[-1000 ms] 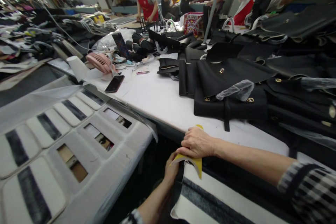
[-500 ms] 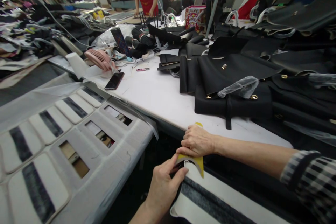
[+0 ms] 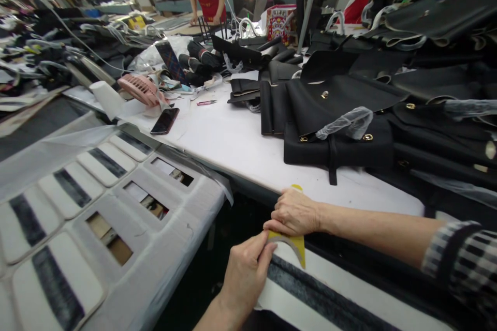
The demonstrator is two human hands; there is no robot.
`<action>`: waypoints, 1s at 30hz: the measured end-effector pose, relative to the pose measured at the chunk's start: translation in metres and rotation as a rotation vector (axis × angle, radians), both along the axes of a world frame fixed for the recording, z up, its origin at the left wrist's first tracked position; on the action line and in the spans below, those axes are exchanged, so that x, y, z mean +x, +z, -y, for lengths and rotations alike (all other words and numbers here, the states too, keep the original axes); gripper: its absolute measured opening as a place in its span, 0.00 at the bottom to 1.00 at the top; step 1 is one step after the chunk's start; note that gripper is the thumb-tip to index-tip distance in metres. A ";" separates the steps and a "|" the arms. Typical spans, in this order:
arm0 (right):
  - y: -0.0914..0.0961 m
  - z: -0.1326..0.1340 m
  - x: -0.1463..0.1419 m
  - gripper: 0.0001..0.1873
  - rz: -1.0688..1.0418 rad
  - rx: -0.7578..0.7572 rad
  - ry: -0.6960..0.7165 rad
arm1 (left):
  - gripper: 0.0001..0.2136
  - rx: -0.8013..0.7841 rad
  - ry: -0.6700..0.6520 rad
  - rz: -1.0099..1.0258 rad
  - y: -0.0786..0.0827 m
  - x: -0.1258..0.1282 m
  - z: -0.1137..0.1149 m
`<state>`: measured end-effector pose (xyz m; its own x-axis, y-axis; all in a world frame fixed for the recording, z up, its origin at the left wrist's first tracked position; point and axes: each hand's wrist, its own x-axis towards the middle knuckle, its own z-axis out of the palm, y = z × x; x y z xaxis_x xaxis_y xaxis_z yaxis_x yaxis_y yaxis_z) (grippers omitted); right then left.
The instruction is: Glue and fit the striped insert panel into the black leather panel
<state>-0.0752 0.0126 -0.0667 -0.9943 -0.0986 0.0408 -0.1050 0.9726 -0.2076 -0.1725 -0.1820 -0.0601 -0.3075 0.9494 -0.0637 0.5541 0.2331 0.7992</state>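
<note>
My right hand (image 3: 294, 213) is closed on a yellow curved card piece (image 3: 293, 243) at the near edge of the white table (image 3: 236, 145). My left hand (image 3: 244, 276) comes up from below, its thumb and fingers pinching the end of a white panel with a grey stripe (image 3: 310, 289) right under the yellow piece. The two hands almost touch. What lies under my left palm is hidden.
Black leather bags (image 3: 337, 129) with gold fittings pile up on the right of the table. A phone (image 3: 165, 120), a pink fan (image 3: 140, 89) and clutter lie further back. To the left is a white tray of striped panels (image 3: 89, 201). Several people work at the far end.
My left hand rose from under the panel's edge into full view and now pinches its end. My right hand stayed on the yellow piece. The view shifted slightly.
</note>
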 end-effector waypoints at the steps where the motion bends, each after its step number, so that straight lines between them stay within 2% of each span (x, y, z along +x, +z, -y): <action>1: 0.001 0.003 0.004 0.34 0.012 0.002 -0.025 | 0.15 -0.001 -0.017 0.006 0.002 0.000 0.000; 4: 0.006 0.013 0.014 0.32 0.045 -0.002 -0.098 | 0.12 0.003 -0.037 0.172 0.009 -0.004 -0.001; 6: 0.009 0.019 0.018 0.32 0.065 -0.006 -0.137 | 0.14 -0.006 -0.002 0.446 0.009 -0.008 -0.004; 10: 0.016 0.025 0.024 0.32 0.090 -0.012 -0.174 | 0.20 -0.059 0.060 1.007 -0.003 -0.013 -0.014; 13: 0.020 0.027 0.028 0.31 0.101 -0.007 -0.200 | 0.20 -0.072 0.033 1.175 -0.015 -0.013 -0.020; 15: 0.020 0.028 0.030 0.31 0.111 0.001 -0.229 | 0.20 -0.077 0.015 1.168 -0.021 -0.013 -0.022; 21: 0.023 0.032 0.042 0.33 0.169 0.023 -0.304 | 0.16 -0.084 -0.053 0.879 -0.021 -0.019 -0.027; 23: 0.032 0.031 0.054 0.33 0.184 0.058 -0.414 | 0.15 -0.095 -0.059 0.845 -0.020 -0.021 -0.029; 26: 0.054 0.028 0.086 0.33 0.216 0.082 -0.745 | 0.15 -0.110 -0.089 0.812 -0.020 -0.023 -0.032; 27: 0.062 0.028 0.098 0.33 0.231 0.020 -0.871 | 0.15 -0.116 -0.103 0.809 -0.021 -0.023 -0.034; 28: 0.071 0.030 0.112 0.32 0.230 -0.110 -0.980 | 0.15 -0.122 -0.117 0.813 -0.021 -0.023 -0.035; 30: 0.086 0.043 0.139 0.30 0.149 -0.544 -1.127 | 0.16 -0.134 -0.133 0.847 -0.022 -0.022 -0.036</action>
